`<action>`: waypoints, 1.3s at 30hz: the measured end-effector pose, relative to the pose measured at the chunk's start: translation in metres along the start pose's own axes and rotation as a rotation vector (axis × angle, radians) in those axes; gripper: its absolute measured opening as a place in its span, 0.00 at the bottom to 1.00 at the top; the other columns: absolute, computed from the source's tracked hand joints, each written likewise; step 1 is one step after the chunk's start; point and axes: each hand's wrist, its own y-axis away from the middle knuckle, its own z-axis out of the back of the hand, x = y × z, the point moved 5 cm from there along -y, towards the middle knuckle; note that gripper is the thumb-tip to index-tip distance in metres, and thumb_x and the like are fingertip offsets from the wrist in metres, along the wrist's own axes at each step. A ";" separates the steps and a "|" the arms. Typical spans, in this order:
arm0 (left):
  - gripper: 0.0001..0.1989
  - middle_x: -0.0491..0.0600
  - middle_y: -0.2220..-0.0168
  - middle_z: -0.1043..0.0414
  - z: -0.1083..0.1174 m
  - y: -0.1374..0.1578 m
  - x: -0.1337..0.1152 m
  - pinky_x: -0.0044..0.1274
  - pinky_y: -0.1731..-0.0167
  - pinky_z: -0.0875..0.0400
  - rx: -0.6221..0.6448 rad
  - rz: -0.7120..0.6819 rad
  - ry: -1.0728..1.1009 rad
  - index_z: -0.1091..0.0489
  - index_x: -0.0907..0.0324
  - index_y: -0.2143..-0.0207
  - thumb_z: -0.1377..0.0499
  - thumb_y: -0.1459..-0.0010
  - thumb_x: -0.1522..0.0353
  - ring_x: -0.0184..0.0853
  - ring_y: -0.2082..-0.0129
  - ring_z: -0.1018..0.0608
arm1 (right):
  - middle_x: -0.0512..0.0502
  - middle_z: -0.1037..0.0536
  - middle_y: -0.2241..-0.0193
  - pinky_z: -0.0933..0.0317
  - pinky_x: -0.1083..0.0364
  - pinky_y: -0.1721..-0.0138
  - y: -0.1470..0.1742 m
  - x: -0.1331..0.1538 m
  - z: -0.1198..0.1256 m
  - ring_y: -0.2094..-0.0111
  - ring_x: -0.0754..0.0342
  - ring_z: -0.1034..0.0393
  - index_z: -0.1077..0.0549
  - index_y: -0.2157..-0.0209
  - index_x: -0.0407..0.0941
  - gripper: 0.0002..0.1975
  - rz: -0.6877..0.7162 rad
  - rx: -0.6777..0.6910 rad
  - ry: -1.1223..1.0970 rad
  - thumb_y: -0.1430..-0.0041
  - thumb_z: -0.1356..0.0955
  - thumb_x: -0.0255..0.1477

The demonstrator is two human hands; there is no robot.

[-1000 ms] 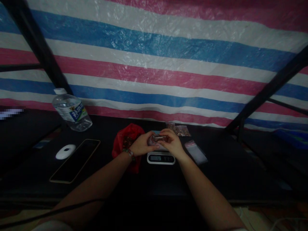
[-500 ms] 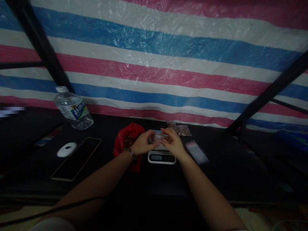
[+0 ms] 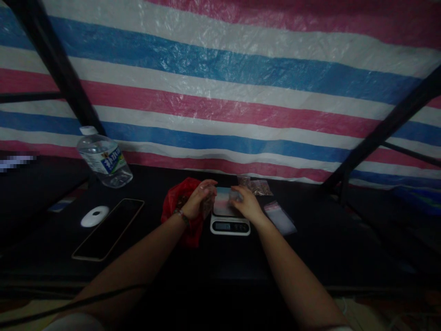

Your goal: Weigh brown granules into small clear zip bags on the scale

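Observation:
My left hand (image 3: 199, 201) is closed around a clear plastic container (image 3: 207, 205), tilted beside the scale, with something brownish showing through it. My right hand (image 3: 245, 202) grips a small clear plastic piece (image 3: 234, 196) over the right side of the scale plate; whether it is a cup or a lid is unclear. Between the hands lies a white digital scale (image 3: 230, 227) with its display facing me, digits too dim to read. A red plastic bag (image 3: 170, 195) stands open under and left of my left wrist, with small dark brown pieces inside.
Small bags of brownish bits (image 3: 261, 187) lie behind my right hand. A stack of clear zip bags (image 3: 279, 218) is to its right. At left are a phone (image 3: 108, 230), a white round device (image 3: 95, 216) and a large clear bottle (image 3: 105, 158). Black frame bars (image 3: 375, 138) slant at both sides.
My hands held one clear container together over the scale; now they are apart, the left shifted left toward the red bag, each with a clear piece. The scale's plate is now exposed.

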 end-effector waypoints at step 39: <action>0.22 0.51 0.63 0.26 -0.017 0.002 0.009 0.28 0.61 0.29 0.137 0.161 -0.330 0.32 0.64 0.59 0.32 0.55 0.64 0.34 0.65 0.24 | 0.50 0.23 0.75 0.34 0.57 0.74 0.011 0.039 0.014 0.76 0.56 0.30 0.26 0.54 0.47 0.17 -0.107 -0.152 -0.635 0.46 0.31 0.36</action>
